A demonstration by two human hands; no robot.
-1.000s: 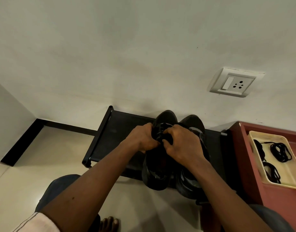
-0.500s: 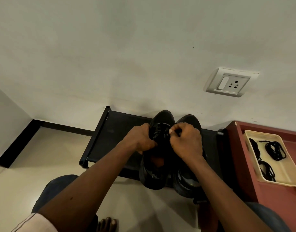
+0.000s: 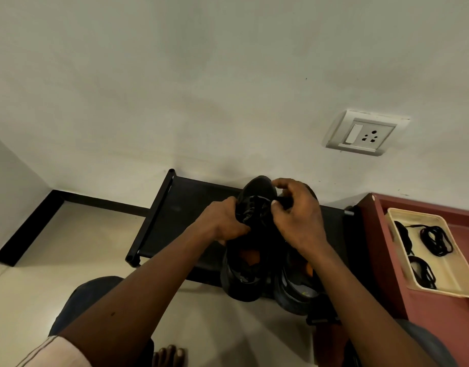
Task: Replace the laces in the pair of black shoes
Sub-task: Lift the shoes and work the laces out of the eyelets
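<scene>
Head view shows 2 hands meeting on the left shoe point(image 3: 242, 283), which stands on a black rack point(image 3: 185, 207). The left hand point(image 3: 221, 223) curls around its lacing. The right hand point(image 3: 297, 218), touching distance away, pinches dark material there, index finger lifted; lace or tongue, I cannot tell. The right shoe point(image 3: 294, 294) sits below the right hand. Well apart to that hand's right, a cream tray point(image 3: 452, 278) holds spare black laces point(image 3: 437, 239).

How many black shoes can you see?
2. The left shoe lies on the black rack, gripped by the left hand and right hand. The right shoe sits beside it. No others show.
</scene>
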